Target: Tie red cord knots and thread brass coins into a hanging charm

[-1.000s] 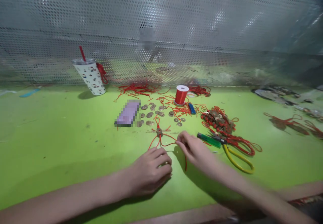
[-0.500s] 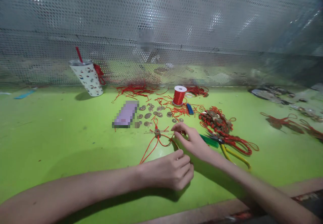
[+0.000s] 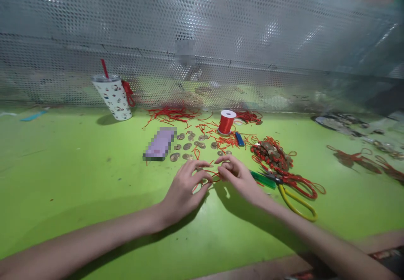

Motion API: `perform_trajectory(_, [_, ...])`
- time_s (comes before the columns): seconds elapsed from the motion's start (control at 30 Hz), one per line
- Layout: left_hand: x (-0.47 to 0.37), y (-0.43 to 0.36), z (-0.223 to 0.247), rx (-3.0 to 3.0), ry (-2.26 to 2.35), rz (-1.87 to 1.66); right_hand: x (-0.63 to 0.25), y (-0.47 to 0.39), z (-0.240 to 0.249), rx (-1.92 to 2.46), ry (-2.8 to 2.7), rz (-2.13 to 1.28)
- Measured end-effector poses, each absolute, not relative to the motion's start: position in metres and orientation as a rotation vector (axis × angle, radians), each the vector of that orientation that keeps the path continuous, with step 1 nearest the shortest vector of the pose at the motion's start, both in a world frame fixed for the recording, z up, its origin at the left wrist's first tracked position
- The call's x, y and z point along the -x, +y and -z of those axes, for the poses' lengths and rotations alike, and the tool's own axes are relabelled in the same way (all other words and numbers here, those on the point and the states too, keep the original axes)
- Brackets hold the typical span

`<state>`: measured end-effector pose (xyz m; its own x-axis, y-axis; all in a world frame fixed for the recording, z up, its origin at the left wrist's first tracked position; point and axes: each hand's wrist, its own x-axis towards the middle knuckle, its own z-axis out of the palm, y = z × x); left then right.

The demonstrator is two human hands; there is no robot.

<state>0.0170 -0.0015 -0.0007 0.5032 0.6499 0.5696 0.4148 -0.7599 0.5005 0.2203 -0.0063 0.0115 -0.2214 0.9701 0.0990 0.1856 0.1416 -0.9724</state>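
Observation:
Both hands meet over the green table around a thin red cord [image 3: 214,180]. My left hand [image 3: 186,187] is closed, thumb and fingertips pinching the cord. Facing it, my right hand [image 3: 238,177] has its fingers curled and closed on the cord's other side. A small upright loop of the same cord [image 3: 197,154] shows beyond the left fingers. The coin on this cord is hidden behind my left hand. Several loose bronze-coloured coins [image 3: 187,146] lie just past the fingertips.
Yellow-handled scissors [image 3: 298,208] and a green strip [image 3: 264,180] lie right of my hands, near a pile of corded coins [image 3: 273,153]. Behind stand a red cord spool [image 3: 226,123] and a tumbler [image 3: 113,97]. A blurred purple object [image 3: 160,143] lies left, before a perforated screen [image 3: 151,53].
My left hand has moved left and up from near the table front to the cord by the coin, covering the coin. My right hand has stayed nearly in place.

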Motion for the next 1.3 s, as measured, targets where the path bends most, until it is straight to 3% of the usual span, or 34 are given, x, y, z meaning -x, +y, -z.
perform_trajectory(0.4, [-0.016, 0.003, 0.007, -2.175, 1.025, -1.063, -0.226, -0.008, -0.009, 1.173, -1.619, -1.376])
perform_trajectory(0.9, [-0.013, 0.002, 0.005, -1.954, 1.046, -1.055, -0.233, -0.005, -0.013, 1.199, -1.981, -1.335])
perform_trajectory(1.3, [-0.015, 0.002, 0.007, -1.895, 1.033, -1.088, -0.220, -0.008, 0.002, 1.226, -2.000, -0.915])
